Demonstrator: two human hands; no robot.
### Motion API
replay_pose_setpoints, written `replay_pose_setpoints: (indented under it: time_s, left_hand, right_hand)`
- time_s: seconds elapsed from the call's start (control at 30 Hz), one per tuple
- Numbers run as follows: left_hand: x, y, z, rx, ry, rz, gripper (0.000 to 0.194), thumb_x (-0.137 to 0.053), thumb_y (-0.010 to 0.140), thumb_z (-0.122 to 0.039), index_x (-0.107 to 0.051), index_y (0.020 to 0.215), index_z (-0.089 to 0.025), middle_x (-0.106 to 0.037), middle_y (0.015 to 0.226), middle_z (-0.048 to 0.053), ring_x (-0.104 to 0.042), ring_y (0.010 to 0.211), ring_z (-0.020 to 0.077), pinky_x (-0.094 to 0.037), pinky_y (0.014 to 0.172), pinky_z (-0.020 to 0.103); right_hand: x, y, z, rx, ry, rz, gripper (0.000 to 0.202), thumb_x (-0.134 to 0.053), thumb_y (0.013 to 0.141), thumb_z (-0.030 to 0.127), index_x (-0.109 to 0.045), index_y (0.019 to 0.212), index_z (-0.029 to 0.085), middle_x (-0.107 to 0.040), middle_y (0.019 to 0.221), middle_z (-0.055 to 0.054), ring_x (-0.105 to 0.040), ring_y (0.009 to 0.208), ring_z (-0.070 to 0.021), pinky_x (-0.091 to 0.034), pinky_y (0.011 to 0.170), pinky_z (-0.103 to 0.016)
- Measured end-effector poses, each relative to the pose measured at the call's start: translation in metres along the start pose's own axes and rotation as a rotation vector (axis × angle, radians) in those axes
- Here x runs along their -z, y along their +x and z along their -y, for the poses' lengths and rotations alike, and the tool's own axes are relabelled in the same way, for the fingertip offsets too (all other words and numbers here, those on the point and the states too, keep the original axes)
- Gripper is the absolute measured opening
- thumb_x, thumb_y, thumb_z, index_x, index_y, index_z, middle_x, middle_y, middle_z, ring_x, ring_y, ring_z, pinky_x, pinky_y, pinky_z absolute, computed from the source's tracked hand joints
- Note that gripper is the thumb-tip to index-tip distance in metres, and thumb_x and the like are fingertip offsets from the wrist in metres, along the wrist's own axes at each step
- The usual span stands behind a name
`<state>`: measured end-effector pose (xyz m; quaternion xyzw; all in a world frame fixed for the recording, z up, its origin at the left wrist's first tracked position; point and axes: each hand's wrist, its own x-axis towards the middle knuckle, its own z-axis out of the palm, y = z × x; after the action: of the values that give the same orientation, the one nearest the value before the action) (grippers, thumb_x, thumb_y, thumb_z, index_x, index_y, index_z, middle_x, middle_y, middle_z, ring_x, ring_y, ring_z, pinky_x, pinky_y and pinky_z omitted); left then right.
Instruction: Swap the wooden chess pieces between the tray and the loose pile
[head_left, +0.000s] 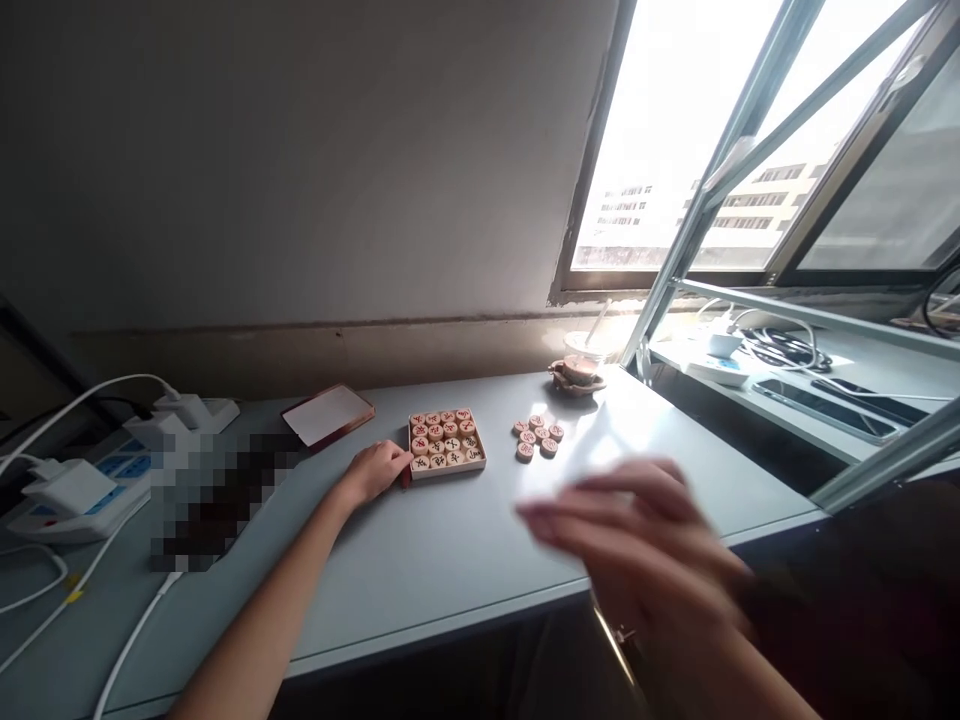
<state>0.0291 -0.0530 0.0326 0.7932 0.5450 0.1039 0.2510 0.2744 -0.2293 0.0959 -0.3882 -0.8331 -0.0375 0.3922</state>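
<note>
A shallow open box stands on the desk, filled with rows of round wooden Chinese chess pieces, some marked in red and some in black. My left hand is closed at the box's left edge, thumb and fingers pinched on its side. A bit of dark red shows below those fingertips. To the right of the box lies a loose group of several red-marked chess pieces. My right hand is raised in front of the desk, nearer the camera and smeared by motion. Whether it holds anything cannot be made out.
The box lid lies inside up behind my left hand. At left are power strips with white chargers and cables, beside a pixelated patch. A plastic cup with a straw stands by the wall. A metal frame rises at right.
</note>
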Motion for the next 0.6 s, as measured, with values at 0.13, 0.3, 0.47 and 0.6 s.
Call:
replay_pose_setpoints:
  time_s: [0.13,0.3,0.47,0.6]
  left_hand:
    - [-0.005,0.001,0.002,-0.040,-0.028,-0.037,0.051,-0.032,0.081,-0.045,-0.058,0.046,-0.018,-0.047,0.040,0.001,-0.048,0.050,0.0160,-0.031,0.056,0.025]
    - [-0.008,-0.001,0.002,-0.046,-0.054,-0.072,0.059,-0.030,0.081,-0.057,-0.055,0.044,-0.018,-0.046,0.038,0.001,-0.048,0.047,0.0155,-0.032,0.056,0.026]
    - [-0.006,-0.003,0.001,-0.025,-0.060,-0.083,0.055,-0.035,0.078,-0.058,-0.053,0.045,-0.018,-0.045,0.038,0.000,-0.048,0.047,0.0153,-0.032,0.055,0.025]
    - [-0.007,-0.004,0.001,-0.045,-0.053,-0.090,0.052,-0.037,0.078,-0.055,-0.052,0.045,-0.018,-0.050,0.042,0.001,-0.048,0.048,0.0152,-0.031,0.054,0.025]
  right_hand:
    - [-0.024,0.024,-0.094,-0.127,-0.324,0.174,0.028,-0.047,0.086,0.026,-0.058,0.111,0.033,-0.058,0.116,-0.002,-0.049,0.105,-0.0234,-0.034,0.087,-0.043]
    - [-0.042,-0.001,-0.151,-0.234,-0.368,0.371,0.020,-0.051,0.084,0.033,-0.063,0.101,0.031,-0.059,0.108,-0.005,-0.049,0.100,-0.0231,-0.033,0.084,-0.040]
    - [-0.044,0.017,-0.150,-0.252,-0.280,0.428,0.021,-0.053,0.081,0.045,-0.067,0.086,0.029,-0.062,0.092,-0.004,-0.052,0.087,-0.0208,-0.033,0.080,-0.038]
    - [-0.061,0.047,-0.130,-0.263,-0.167,0.360,0.027,-0.054,0.078,0.051,-0.064,0.089,0.028,-0.061,0.085,-0.002,-0.052,0.083,-0.0180,-0.034,0.080,-0.035]
